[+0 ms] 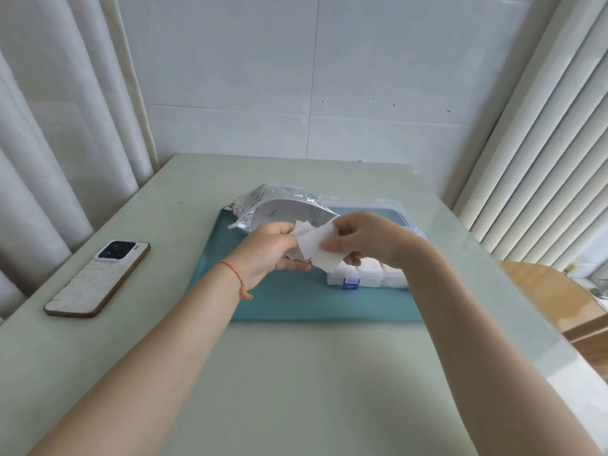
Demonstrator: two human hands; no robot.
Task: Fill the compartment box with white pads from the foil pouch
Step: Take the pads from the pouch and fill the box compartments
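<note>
Head view, centre of the frame: both hands meet above a teal tray [289, 304] on a pale green table [296, 390]. The left hand [271, 246] holds a small bundle of white pads [320, 246] from the left, fingers curled round their lower edge; the right hand [363, 238] pinches the upper right edge of the front pad between thumb and fingertips, so both hands are closed on the pads. Behind the hands, slightly left of centre, the foil pouch [279, 205] lies with its mouth gaping toward the viewer. The compartment box [368, 274], clear with a blue latch [350, 284], sits on the tray just below and right of the hands, partly hidden by the right wrist; the visible compartments already show white filling, though how many remain open cannot be told. The pads appear thin, light and limp, likely to cling together and to fold rather than hold shape; a light pinch at a free corner or edge should peel one sheet off the bundle, and flat fingertips would serve better than a squeeze for seating it. A phone [98, 279] lies face down at the left of the frame; curtains [49, 126] hang at upper left.
</note>
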